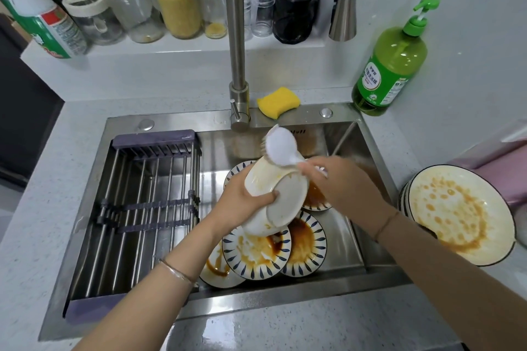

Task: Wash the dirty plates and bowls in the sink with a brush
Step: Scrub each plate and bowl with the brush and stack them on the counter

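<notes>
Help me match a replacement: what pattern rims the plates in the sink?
Dark blue petal-shaped dashes on white ring the plates; head view.

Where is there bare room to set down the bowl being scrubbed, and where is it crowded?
Free: the drying rack over the left half of the sink, and the counter in front of it. Crowded: dirty plates under the bowl, stacked bowls on the right counter, jars along the back ledge.
</notes>
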Motion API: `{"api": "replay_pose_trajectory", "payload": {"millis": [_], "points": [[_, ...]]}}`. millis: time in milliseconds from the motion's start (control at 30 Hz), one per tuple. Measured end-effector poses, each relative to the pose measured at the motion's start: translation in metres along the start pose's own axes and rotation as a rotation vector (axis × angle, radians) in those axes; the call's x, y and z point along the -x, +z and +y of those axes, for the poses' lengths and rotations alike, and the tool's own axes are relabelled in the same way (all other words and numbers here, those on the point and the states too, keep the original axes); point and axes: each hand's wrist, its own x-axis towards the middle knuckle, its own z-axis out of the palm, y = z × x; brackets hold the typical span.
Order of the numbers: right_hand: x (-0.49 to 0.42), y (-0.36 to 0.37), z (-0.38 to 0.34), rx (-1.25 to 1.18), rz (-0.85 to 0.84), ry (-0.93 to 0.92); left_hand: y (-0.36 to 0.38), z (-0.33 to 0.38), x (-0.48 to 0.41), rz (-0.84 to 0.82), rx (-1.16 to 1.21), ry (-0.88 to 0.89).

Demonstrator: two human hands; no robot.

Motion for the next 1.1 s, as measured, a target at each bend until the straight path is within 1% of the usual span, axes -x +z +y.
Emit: {"api": "replay_pose_trajectory", "payload": {"millis": [67,100,200,233,300,400,467,600,633,733,800,867,933,1000,1100], "points": [[-0.003,-0.005,0.006,0.02,0.042,0.056,0.0,-0.001,0.001,-0.007,-0.015,0.006],[-0.001,-0.005,0.004,0.04,0.038,0.021,0.001,-0.002,0.002,-0.001,-0.015,0.001],[0.013,0.008,-0.015,0.166,-0.003,-0.26,0.005,-0.001,0.003,0.041,0.034,-0.01],[0.015,0.009,-0.019,0.138,-0.024,-0.23,0.007,-0.001,0.003,0.047,0.044,-0.018],[0.011,0.005,-0.014,0.06,-0.039,-0.067,0.007,0.002,0.002,0.048,0.037,-0.015],[-0.002,-0.003,0.011,0.007,0.08,0.057,0.005,0.004,0.003,0.037,0.032,0.009],[-0.001,-0.003,0.018,-0.04,0.115,0.079,0.004,0.002,0.003,0.036,0.028,0.007],[0.014,0.008,0.0,-0.006,-0.031,0.01,0.002,0.002,0.003,0.05,0.049,-0.01],[0.014,0.008,0.002,-0.023,-0.037,0.026,0.0,0.002,0.003,0.049,0.054,-0.018],[0.007,0.005,0.031,-0.159,-0.009,0.192,-0.01,0.001,0.003,0.07,0.08,-0.009],[0.009,0.006,0.045,-0.199,0.001,0.253,-0.015,0.002,0.003,0.086,0.109,-0.017],[0.009,0.008,0.044,-0.262,-0.005,0.242,-0.018,0.003,0.001,0.087,0.119,-0.025],[0.002,0.007,0.032,-0.341,0.017,0.217,-0.017,0.003,0.001,0.054,0.092,-0.037],[-0.006,0.006,0.023,-0.372,0.025,0.196,-0.015,0.001,0.003,0.034,0.1,-0.049],[0.0,0.011,0.033,-0.405,-0.012,0.306,-0.017,-0.002,0.004,0.059,0.186,-0.056]]}}
